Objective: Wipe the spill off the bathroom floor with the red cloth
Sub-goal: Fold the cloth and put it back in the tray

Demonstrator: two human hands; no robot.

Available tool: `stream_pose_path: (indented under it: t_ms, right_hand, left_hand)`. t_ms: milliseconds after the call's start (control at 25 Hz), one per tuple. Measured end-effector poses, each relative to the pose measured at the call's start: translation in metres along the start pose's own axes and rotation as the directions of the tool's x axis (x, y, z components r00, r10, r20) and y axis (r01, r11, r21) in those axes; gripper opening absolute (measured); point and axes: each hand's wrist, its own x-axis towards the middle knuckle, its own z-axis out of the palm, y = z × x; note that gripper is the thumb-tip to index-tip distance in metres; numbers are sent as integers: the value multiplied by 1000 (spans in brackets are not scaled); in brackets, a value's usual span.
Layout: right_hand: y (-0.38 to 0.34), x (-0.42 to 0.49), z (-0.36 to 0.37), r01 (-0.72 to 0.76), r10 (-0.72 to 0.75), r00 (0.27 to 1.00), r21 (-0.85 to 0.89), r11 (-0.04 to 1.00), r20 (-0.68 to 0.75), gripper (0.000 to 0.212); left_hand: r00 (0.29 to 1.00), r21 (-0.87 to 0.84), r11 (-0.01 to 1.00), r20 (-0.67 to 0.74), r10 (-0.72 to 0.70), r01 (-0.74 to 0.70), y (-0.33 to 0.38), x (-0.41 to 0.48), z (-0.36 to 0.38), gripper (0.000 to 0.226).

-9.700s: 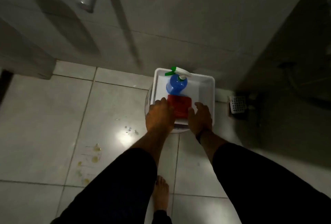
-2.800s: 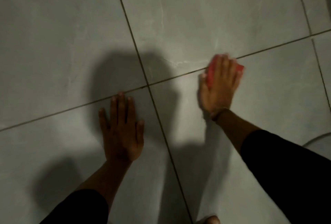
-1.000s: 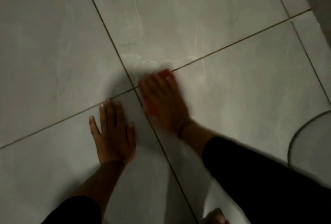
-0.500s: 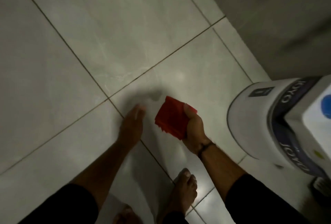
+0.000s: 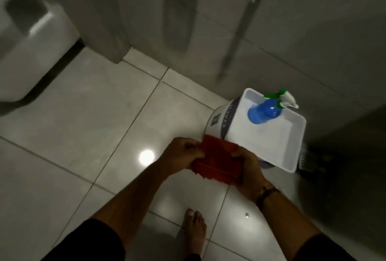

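A: Where is the red cloth [image 5: 217, 161] sitting right now?

B: It is hanging in the air between both hands, bunched and partly folded, just left of centre-bottom of the white tray [image 5: 292, 148]. The left hand [image 5: 181, 154] is pinching its edge at nine o'clock, and the right hand [image 5: 248, 168] is clutching its edge at three o'clock.

A: So the fingers are closing on it?

B: Yes, the fingers [image 5: 195, 150] of both hands are curling tight around the fabric, and the cloth is being held off the floor [image 5: 87, 127].

A: What is lying around them?

B: At two o'clock from the cloth, the tray is resting on top of a white bucket [image 5: 219, 116] with dark lettering. A blue spray bottle [image 5: 264, 112] with a green and white trigger is lying in the far part of the tray. At three o'clock, past the tray, a floor drain [image 5: 311, 160] is showing in shadow.

A: And the rest?

B: A white toilet [image 5: 31, 37] is sitting at ten o'clock. A bare foot [image 5: 194, 231] is standing on the tiles at six o'clock, and a round light reflection [image 5: 146, 156] is glaring off the floor just left of the left hand.
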Motion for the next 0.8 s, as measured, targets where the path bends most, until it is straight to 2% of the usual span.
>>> stream_pose_path:
  t_ms: [160, 280, 440, 560, 680, 800]
  right_hand:
    - [-52, 10, -61, 181, -171, 951, 14, 983, -259, 31]
    - [-72, 36, -96, 199, -198, 908, -36, 979, -368, 32]
    - [-87, 95, -150, 109, -175, 865, -164, 980, -470, 30]
    - [-91, 129, -165, 34, -175, 870, -297, 954, -461, 50]
    - [-90, 153, -171, -32, -163, 882, -401, 916, -443, 57]
    - [-83, 163, -178, -85, -219, 846, -529, 844, -486, 57]
  left_hand:
    - [996, 321, 945, -44, 76, -58, 67, 46, 83, 37]
    - [988, 458, 887, -104, 117, -57, 87, 85, 132, 37]
    - [975, 642, 766, -157, 157, -20, 84, 137, 186, 34]
    - [961, 693, 721, -213, 176, 22, 73, 171, 204, 29]
    - [952, 719, 685, -279, 127, 120, 56, 197, 213, 29]
    - [949, 735, 648, -309, 58, 200, 44, 208, 217, 41]
